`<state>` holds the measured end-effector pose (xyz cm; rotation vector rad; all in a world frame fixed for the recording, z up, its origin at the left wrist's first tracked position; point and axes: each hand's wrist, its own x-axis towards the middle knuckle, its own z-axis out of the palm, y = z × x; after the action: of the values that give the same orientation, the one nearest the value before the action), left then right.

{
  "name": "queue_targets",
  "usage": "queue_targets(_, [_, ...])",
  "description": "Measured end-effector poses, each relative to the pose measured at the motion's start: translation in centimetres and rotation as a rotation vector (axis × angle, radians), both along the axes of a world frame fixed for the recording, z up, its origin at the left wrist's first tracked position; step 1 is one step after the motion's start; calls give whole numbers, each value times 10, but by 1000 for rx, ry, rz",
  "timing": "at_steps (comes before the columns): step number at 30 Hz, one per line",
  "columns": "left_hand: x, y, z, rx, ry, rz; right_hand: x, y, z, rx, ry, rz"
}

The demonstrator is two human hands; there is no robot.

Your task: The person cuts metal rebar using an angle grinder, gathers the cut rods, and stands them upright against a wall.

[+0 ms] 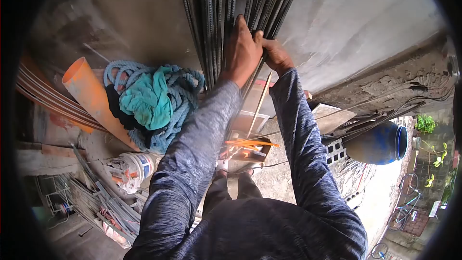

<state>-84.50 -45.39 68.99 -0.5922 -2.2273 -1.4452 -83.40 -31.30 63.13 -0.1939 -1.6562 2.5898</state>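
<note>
Long ribbed steel rebars (274, 0) lean upright against the wall in two groups with a gap between them. My left hand (240, 50) is closed on the right-hand group, its back toward me and its fingers partly hidden behind the bars. Just beside it, my right hand (278, 55) grips the same group from the right, thumb toward the left hand. The other rebars (210, 29) stand to the left of my left hand, close to its wrist. Below the hands a thin wooden stick (261, 101) leans at a slant.
Blue rope (185, 94) with a teal cloth (149, 98) hangs at left, beside an orange pipe (98, 101). A white bucket (142, 166) and metal scraps lie below. A box (257, 151) sits near my feet. At right are a blue barrel (380, 142), cables and a bicycle (404, 202).
</note>
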Motion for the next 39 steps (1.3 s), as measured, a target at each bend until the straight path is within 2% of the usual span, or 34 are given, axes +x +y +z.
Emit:
queue_targets(3, [-17, -6, -1, -85, -101, -106, 6, 0, 10, 18, -35, 18])
queue_targets(5, [-33, -15, -5, -52, -159, -199, 8, -1, 15, 48, -32, 28])
queue_targets(7, [-42, -23, 1, -94, -306, -289, 10, 1, 17, 56, -37, 29])
queue_targets(10, [-43, -23, 5, -188, -228, -272, 14, 5, 16, 24, -39, 40])
queue_targets(13, [-33, -10, 6, -238, -45, -134, 14, 8, 12, 13, -12, 35])
queue_targets(17, [-35, -15, 5, -116, -178, -150, 16, 13, 12, 46, -20, 27])
queue_targets(18, [-36, -15, 8, -168, -199, -137, 19, 14, 13, 53, -29, 20])
queue_targets(21, [-36, -13, 17, -143, -297, -237, 23, 16, 17, 106, 7, 16])
queue_targets(22, [-39, -9, 8, -49, -335, -311, 23, 16, 18, 110, 23, 7])
queue_targets(26, [-42, 3, -10, -140, -290, -265, 26, 13, 10, 193, 44, -113])
queue_targets(28, [-46, 0, -24, 39, -400, -418, 41, -3, 23, 232, 17, -289])
queue_targets(31, [-42, -6, -27, 258, -587, -608, 39, -12, 11, -9, 250, -399])
queue_targets(33, [-43, -7, -28, 352, -665, -691, 40, -12, 7, -38, 231, -399])
queue_targets(39, [-43, -6, -32, 406, -709, -745, 41, -7, 6, -48, 156, -382])
